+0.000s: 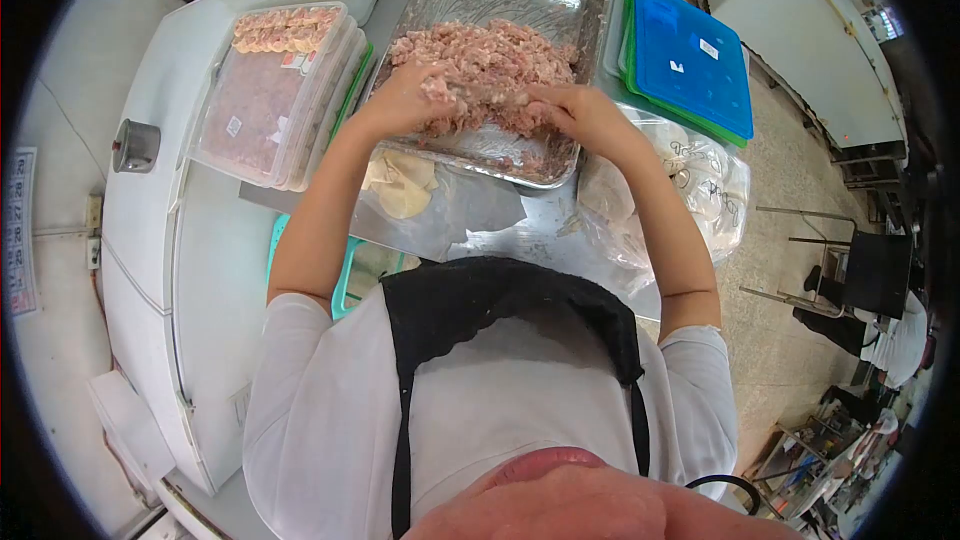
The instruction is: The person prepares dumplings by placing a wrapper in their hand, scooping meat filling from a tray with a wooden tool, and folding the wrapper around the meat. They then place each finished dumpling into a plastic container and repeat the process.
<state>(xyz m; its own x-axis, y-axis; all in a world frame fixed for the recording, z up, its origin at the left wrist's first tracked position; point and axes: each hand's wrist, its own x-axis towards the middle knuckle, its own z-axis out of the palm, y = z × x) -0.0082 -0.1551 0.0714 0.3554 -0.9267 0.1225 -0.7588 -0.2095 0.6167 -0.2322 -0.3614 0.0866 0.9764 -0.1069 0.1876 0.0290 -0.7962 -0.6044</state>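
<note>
A metal tray (pixel 545 168) holds a large heap of pink minced meat (pixel 500 48). My left hand (pixel 405 100) is over the near left side of the heap, its fingers curled and smeared with meat. On the near right side, my right hand (pixel 580 115) has its fingers closed. Between the two hands stretches a narrow greyish strip (pixel 495 95) coated in meat; its kind is not clear. Pale yellow round dough wrappers (pixel 402 185) lie on the steel table below the tray.
Stacked clear containers (pixel 245 115) of pinkish food stand left of the tray. Blue-lidded containers (pixel 690 55) sit at right, above plastic-bagged white packs (pixel 700 180) with handwriting. A metal pot (pixel 137 146) rests on the white appliance. A black chair (pixel 876 273) stands farther right.
</note>
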